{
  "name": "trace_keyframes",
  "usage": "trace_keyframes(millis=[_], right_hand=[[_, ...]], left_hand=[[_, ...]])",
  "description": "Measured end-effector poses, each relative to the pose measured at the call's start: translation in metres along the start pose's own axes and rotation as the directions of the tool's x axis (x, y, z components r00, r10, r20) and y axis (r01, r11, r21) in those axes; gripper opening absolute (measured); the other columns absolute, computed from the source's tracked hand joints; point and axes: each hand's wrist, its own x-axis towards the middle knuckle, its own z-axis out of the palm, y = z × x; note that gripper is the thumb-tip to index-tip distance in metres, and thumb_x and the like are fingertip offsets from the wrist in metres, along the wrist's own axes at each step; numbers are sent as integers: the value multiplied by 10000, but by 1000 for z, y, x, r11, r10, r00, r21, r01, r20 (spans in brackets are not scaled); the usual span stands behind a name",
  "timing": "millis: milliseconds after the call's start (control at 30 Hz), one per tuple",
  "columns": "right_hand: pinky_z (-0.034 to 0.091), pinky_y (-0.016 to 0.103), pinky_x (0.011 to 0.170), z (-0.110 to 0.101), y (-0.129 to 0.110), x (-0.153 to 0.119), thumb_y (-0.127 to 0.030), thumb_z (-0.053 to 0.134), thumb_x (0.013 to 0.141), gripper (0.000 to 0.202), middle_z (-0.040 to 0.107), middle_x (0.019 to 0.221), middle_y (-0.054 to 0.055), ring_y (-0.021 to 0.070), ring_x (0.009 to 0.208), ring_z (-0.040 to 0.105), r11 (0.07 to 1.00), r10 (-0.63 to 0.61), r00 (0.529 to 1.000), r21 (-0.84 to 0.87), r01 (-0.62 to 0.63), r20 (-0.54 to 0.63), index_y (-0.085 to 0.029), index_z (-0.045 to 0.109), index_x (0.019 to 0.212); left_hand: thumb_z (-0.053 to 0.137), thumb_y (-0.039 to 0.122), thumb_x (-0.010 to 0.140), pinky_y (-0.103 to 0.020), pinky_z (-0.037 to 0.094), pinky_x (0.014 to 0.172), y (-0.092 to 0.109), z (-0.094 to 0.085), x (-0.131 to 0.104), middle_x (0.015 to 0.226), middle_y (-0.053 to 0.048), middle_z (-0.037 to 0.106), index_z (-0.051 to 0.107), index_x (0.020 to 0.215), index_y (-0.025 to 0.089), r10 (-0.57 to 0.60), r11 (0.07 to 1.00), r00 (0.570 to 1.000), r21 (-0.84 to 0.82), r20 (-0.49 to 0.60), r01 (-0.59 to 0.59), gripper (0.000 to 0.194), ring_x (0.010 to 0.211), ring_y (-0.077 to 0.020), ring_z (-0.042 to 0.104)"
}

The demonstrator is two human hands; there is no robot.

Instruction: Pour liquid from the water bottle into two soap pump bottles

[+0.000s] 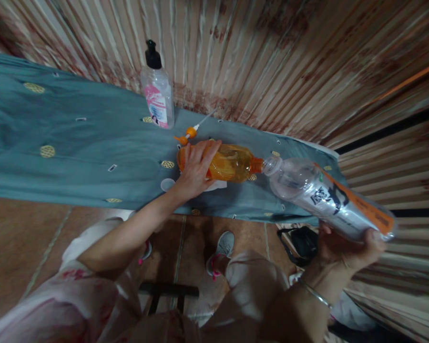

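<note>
Your left hand clasps the amber bottle at centre, your right the clear bottle near its base, at right, necks meeting; both appear light, smooth and squeezable, warranting a firm mid-body hold without denting.

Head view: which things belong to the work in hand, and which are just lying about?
In use:
- orange bottle, in the left hand
- clear bottle, in the right hand, its mouth at the orange one's
- orange pump top, probably the orange bottle's

Lying about, it seems:
- black-topped pump bottle
- black bag, on the floor
</note>
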Motion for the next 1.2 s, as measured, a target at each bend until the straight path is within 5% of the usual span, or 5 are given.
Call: trace_keyframes(millis=[867,1200], right_hand=[[319,149,334,-2,0,1,-396,628,495,511,663,1131,48,210,862,601,1000,-17,999,-26,18,49,-236,672,978],[307,152,328,1,-1,1,-434,627,485,469,664,1154,69,283,968,631,999,-8,998,-51,11,54,-231,668,906]], left_hand=[[756,424,832,-580,237,1213,2,0,1,1489,-192,496,330,1553,175,-6,1000,1000,11,-20,7,873,1404,-374,433],[756,470,836,-599,238,1214,3,0,1,1505,-182,488,348,1556,200,-32,999,999,13,-4,32,870,1408,-375,430]])
